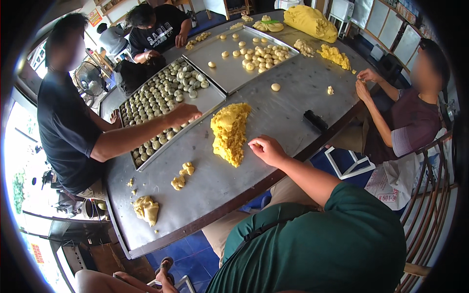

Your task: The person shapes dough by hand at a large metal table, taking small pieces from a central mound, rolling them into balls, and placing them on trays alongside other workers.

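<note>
My right hand [266,150] reaches in over the steel table with its fingers curled together; whatever they may hold is too small or hidden to make out. Just left of it lies a crumbly mound of yellow dough [230,134], apart from the fingertips. Outside the picture is my left hand. Farther up, a single pale dough ball [275,87] rests on the metal. Pale dough pieces [179,182] and a smooth dough lump [146,210] lie toward the table's near left end.
A co-worker's hand [183,114] hovers by a tray [213,96] of small round pastries. Another tray [198,61] holds pale balls. A big yellow dough mass [312,23] sits at the far end. At right, a co-worker's hands [366,83] work above the edge, near a black object [315,120].
</note>
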Tool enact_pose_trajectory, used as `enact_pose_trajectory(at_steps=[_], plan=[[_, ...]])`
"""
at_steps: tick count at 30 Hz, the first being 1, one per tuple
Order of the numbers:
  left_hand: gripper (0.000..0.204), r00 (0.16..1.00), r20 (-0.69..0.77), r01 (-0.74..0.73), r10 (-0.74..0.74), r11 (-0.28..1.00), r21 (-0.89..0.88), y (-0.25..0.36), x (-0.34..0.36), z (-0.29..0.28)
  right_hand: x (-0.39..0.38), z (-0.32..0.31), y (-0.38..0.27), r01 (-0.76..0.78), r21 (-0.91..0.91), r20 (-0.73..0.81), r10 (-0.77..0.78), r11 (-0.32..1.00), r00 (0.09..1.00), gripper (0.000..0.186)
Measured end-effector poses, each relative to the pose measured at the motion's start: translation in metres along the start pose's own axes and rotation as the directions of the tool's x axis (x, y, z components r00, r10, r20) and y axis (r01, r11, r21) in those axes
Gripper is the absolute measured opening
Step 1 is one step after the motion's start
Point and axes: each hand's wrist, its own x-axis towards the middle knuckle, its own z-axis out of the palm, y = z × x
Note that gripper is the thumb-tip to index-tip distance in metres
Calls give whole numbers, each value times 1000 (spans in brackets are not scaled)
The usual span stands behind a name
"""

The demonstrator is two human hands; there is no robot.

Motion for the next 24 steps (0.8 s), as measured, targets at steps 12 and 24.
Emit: enact_pose_trajectory(at_steps=[12,24], plan=[[17,628,-653,-592,424,804,-48,137,-11,-129,0,1,5,-14,43,-1,14,999,1000,9],[17,459,-114,-872,881,422,-248,276,-40,49,1,8,-3,17,-20,-67,-18,1000,998,19]])
